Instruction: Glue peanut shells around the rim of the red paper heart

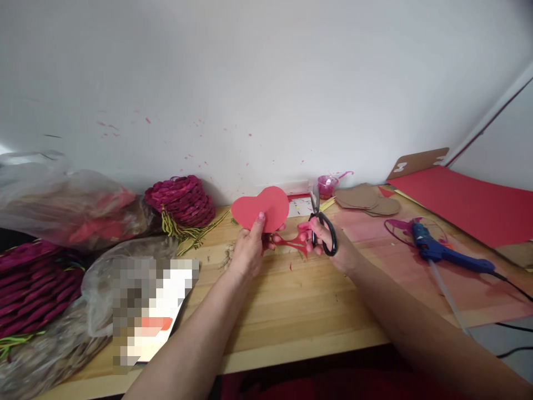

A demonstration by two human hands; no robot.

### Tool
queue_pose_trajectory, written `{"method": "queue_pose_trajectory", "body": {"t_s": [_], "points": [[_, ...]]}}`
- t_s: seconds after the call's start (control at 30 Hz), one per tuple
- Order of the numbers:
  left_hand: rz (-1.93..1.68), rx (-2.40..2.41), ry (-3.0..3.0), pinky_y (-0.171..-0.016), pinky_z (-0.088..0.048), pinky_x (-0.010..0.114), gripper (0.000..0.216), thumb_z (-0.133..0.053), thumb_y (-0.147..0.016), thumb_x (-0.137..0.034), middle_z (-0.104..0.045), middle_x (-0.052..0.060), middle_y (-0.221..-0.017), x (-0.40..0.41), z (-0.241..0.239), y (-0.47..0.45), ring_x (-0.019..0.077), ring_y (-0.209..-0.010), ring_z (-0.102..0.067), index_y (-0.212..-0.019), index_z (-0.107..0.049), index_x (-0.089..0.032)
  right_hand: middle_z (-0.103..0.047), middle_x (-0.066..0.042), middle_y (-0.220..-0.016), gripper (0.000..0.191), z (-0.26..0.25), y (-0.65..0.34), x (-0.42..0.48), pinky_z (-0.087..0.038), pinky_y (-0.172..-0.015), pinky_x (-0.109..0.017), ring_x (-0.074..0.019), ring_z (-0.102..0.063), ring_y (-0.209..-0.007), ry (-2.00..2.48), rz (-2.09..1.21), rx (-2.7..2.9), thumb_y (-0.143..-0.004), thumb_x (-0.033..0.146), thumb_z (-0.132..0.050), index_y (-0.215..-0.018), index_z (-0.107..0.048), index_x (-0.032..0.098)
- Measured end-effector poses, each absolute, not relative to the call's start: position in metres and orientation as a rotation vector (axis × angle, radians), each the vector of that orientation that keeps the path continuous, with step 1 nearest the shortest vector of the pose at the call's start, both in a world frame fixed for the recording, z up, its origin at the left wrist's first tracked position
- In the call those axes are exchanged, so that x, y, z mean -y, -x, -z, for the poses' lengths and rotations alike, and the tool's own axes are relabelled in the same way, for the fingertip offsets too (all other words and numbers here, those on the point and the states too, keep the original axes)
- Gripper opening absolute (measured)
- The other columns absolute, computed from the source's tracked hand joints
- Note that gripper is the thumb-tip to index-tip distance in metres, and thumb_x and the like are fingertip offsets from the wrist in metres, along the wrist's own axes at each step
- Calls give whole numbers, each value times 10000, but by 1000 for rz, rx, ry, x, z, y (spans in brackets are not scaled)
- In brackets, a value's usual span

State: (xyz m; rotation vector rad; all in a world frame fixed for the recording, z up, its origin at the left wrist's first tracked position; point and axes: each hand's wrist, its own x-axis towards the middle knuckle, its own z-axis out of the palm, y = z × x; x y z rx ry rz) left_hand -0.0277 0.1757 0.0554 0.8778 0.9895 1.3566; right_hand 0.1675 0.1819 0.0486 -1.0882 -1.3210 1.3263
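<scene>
Head view, wooden workbench (291,311).

Left hand (250,247): pinching the red paper heart (262,208) at its lower edge, thumb on the near face and the other fingers behind. The heart is held upright above the bench, lobes up, with its wide axis running left to right.

Right hand (328,244): fingers closed through the black loops of the scissors (322,225). Long axis of the scissors runs near to far, tips toward the wall. Blades look almost together.

Key relation: the heart lies just left of the scissor blades, near them but not touching. The left hand is the one on it.

A thin red paper trimming (293,241) spans the gap between the hands. Cannot tell which hand has hold of it.

Right of the hands: brown cardboard hearts (368,200) far, blue glue gun (441,253) lying on a pink sheet, red card sheet (462,203) beyond. Far left: stacked magenta woven pieces (183,200).
</scene>
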Motion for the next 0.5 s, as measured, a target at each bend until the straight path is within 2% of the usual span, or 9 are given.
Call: {"method": "queue_pose_trajectory", "body": {"t_s": [0.07,0.17,0.27,0.37,0.43,0.5], "points": [[-1232,-987,-950,-415,-383,198,551,-699,-795,-625,-761,144,-820,-171,-55,24,104,-497,-581,-928,-707,-90,-666,-31,-766,447,-49,-167,-183,-310,-414,-217,-122,-573,-550,1008,-1365,1231,-748,612,-745,-844,-618,193],[-987,-966,-1091,-396,-355,191,580,-698,-788,-651,-755,158,-805,-164,-55,22,102,-481,-579,-876,-719,-78,-611,8,-669,359,-54,-167,-185,-280,-402,-215,-114,-525,-515,901,-1411,1127,-677,453,-837,-781,-603,201],[-762,-798,-1262,-450,-406,197,607,-729,-754,-660,-760,160,-916,-165,-54,30,136,-600,-647,-973,-737,-94,-594,29,-650,288,-63,-171,-185,-248,-390,-218,-93,-454,-489,806,-1416,1019,-647,325,-850,-746,-604,211],[-815,-874,-1411,-600,-496,243,535,-751,-796,-534,-759,110,-956,-176,-49,44,145,-695,-660,-1162,-713,-146,-653,41,-787,228,-75,-181,-182,-293,-413,-213,-102,-490,-578,725,-1386,879,-689,295,-806,-802,-614,248],[-978,-1133,-1607,-754,-530,305,375,-671,-886,-423,-755,105,-1002,-185,-43,52,170,-807,-668,-1147,-720,-159,-656,43,-801,196,-81,-189,-176,-306,-415,-214,-110,-492,-599,703,-1396,823,-720,315,-780,-796,-608,257],[-1014,-1339,-1900,-884,-520,365,271,-634,-912,-321,-738,105,-1086,-191,-37,55,214,-957,-659,-1122,-732,-181,-625,29,-724,192,-86,-196,-166,-308,-409,-223,-120,-489,-579,718,-1440,816,-734,332,-779,-767,-611,245]]}}
